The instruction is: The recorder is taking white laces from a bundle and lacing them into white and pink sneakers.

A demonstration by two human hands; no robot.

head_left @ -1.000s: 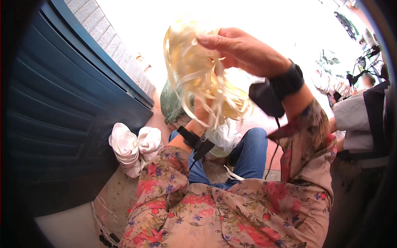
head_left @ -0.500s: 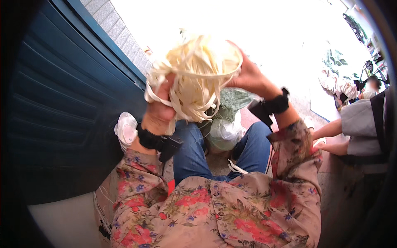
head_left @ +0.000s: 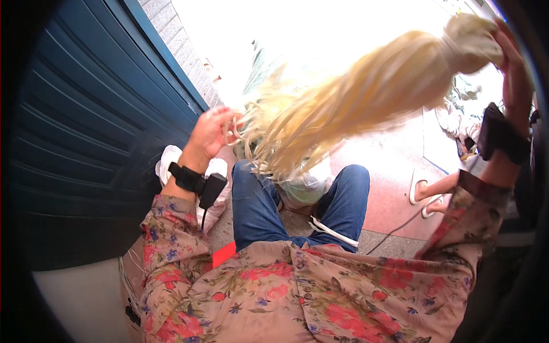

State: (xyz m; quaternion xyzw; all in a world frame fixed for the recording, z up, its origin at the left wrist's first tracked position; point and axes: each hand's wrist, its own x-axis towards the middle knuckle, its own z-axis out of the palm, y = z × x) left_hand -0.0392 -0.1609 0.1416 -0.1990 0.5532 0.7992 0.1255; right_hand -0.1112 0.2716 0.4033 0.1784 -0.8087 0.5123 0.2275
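Note:
A long bundle of cream, flat, ribbon-like strips (head_left: 366,86) stretches slantwise above my knees, smeared by motion. My right hand (head_left: 510,60), raised at the far right, is closed round its gathered, tied top end; some fingers are hidden behind the bundle. The loose strips fan out down to the left. At their tips my left hand (head_left: 214,131) is closed with bent fingers, and a few strip ends loop at its fingertips. Below the bundle, a pale plastic bag (head_left: 306,188) stands between my knees, partly covered by hanging strips.
A dark blue panelled door (head_left: 108,131) rises close on my left. White bags (head_left: 216,197) stand beside it. A white cord (head_left: 334,233) lies across my right thigh. At the right are another person's feet in white sandals (head_left: 420,188), with a dark cable (head_left: 403,227) on the floor.
My right hand has swung far up and right, drawing the gathered strips out into a long bundle. My left hand has moved slightly left and down, to the strip ends.

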